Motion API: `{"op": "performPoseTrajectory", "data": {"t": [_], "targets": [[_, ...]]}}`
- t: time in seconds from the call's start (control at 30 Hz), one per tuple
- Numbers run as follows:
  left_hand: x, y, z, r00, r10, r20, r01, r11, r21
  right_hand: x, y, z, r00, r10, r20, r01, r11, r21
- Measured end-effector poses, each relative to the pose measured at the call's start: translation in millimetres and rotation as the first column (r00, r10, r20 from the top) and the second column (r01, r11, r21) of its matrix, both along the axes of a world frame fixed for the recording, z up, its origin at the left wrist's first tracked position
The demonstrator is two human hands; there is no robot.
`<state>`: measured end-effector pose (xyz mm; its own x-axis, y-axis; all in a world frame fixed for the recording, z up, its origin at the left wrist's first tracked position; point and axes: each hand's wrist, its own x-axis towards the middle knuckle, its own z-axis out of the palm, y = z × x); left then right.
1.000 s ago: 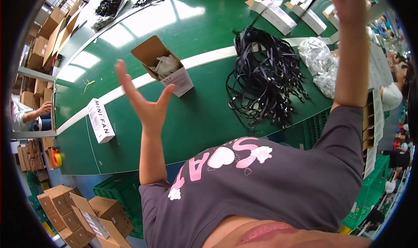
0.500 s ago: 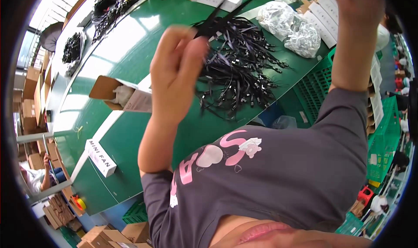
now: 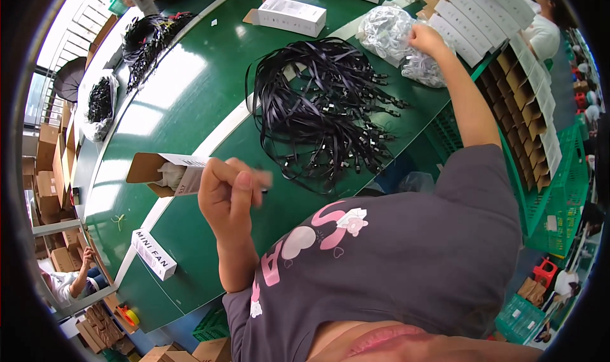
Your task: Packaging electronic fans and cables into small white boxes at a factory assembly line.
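My left hand (image 3: 230, 194), slightly blurred, is raised near the open white box (image 3: 197, 165). Its fingers are curled against the thumb, and whatever may be between the fingertips is too small to make out. My right arm stretches to the far right, where my right hand (image 3: 427, 39) has its fingers closed on a bundle of crinkled clear plastic bags (image 3: 384, 32). Between my hands lies a large pile of flat black cords (image 3: 318, 108) with small shiny ends. A pale object (image 3: 170, 174) shows inside the open box's brown flap.
A closed white box (image 3: 154, 254) lies at the near left of the green table (image 3: 190, 235). Another white box (image 3: 292, 16) lies beyond the cords. White boxes (image 3: 470, 25) are stacked far right, near a divided cardboard insert (image 3: 518, 114) on green crates. More black cords (image 3: 98, 101) lie left.
My left hand has come down and left, away from the black cords it held; those cords now lie on the pile. My right hand has lowered from the upper right onto the plastic bags.
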<state>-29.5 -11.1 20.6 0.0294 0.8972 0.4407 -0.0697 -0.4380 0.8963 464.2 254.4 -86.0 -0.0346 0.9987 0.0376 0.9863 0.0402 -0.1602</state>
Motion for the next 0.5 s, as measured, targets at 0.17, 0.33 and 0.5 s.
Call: {"op": "performPoseTrajectory", "data": {"t": [0.17,0.33,0.5], "targets": [[8.0,-8.8,-5.1,0.99,0.017,0.138,0.016,0.973,-0.231,-3.8,-19.5,41.4,0.991,-0.05,-0.121,0.063,0.993,0.098],[19.5,4.8,-3.3,0.999,0.016,-0.037,-0.026,0.959,-0.281,-56.7,-64.8,107.4,0.754,0.068,-0.653,-0.059,0.998,0.036],[21.2,18.9,-3.9,0.992,0.041,0.117,0.001,0.94,-0.34,-208.9,-127.0,129.9,0.181,0.233,-0.956,-0.517,0.849,0.109]]}}
